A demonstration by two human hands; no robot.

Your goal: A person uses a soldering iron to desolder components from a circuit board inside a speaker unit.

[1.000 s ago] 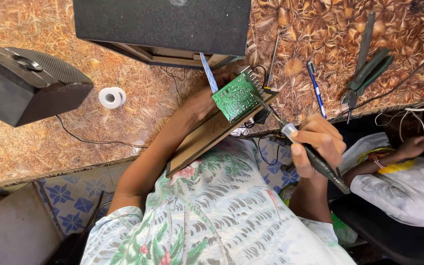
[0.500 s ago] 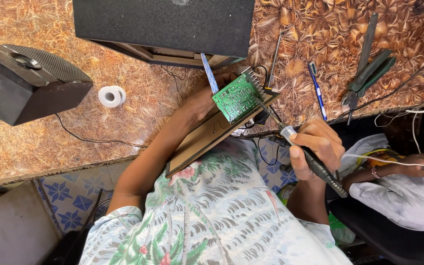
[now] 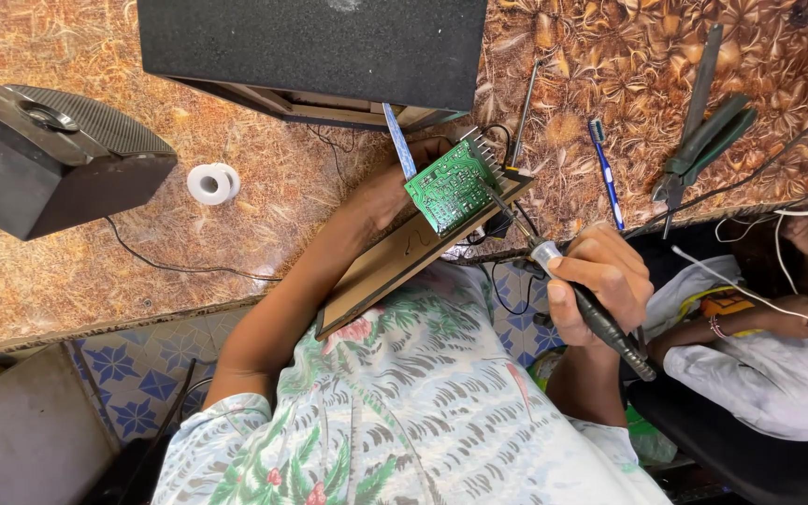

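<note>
The table (image 3: 67, 271), covered in a brown leaf-patterned sheet, fills the upper part of the view. At its far edge sits a big black speaker box (image 3: 315, 47), and a smaller dark speaker (image 3: 44, 154) lies tipped at the left, with a white roll of tape (image 3: 212, 183) just beside it. Near the table's front edge a flat wooden panel (image 3: 395, 271) is tilted up against the person's patterned shirt, and the green circuit board (image 3: 449, 187) sits at its upper end, face toward the camera. The left hand (image 3: 387, 192) reaches behind that end of the panel — its fingers are mostly hidden by the board, apparently clamped on the panel and board together. The right hand (image 3: 600, 281) has its fingers wrapped tight around the dark handle of a soldering iron (image 3: 572, 290), whose thin tip slants up and touches the board's right side. On the table to the right lie green-handled pliers (image 3: 708, 140), a blue pen (image 3: 605, 173) and a thin screwdriver (image 3: 521, 117) — all well apart from the board. Another person's hand (image 3: 801, 313) rests at the far right, below the table edge.
</note>
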